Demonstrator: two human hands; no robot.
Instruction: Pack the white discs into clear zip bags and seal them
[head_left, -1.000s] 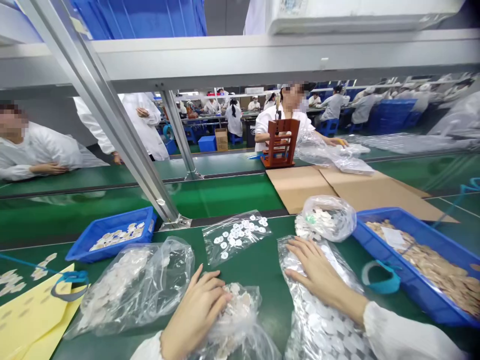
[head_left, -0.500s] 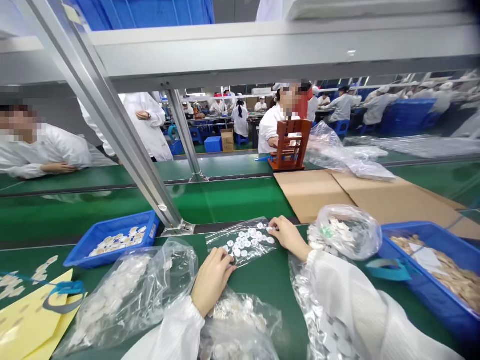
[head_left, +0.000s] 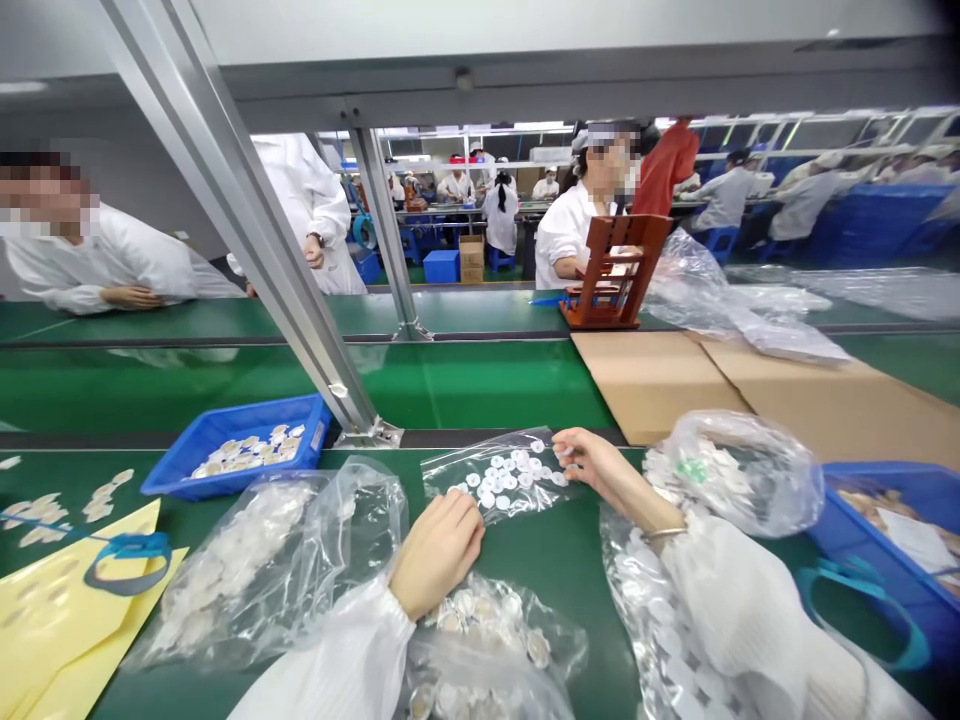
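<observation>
So, small clear bag (head_left: 454, 470) of white discs (head_left: 505, 481) is on the green bench (head_left: 555, 560), between my hands. My right hand (head_left: 596, 470): fingers narrow at the bag's right edge, can't tell if pinched. My left hand (head_left: 441, 545): fingers together, lower-left edge, grip unclear.

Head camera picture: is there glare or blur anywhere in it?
In the head view, bright glints streak the small clear bag and the large clear bag; in the same view, the seated workers at far right look soft and smeared, while the left hand looks fairly sharp; the head view's top right corner is dark.
</observation>
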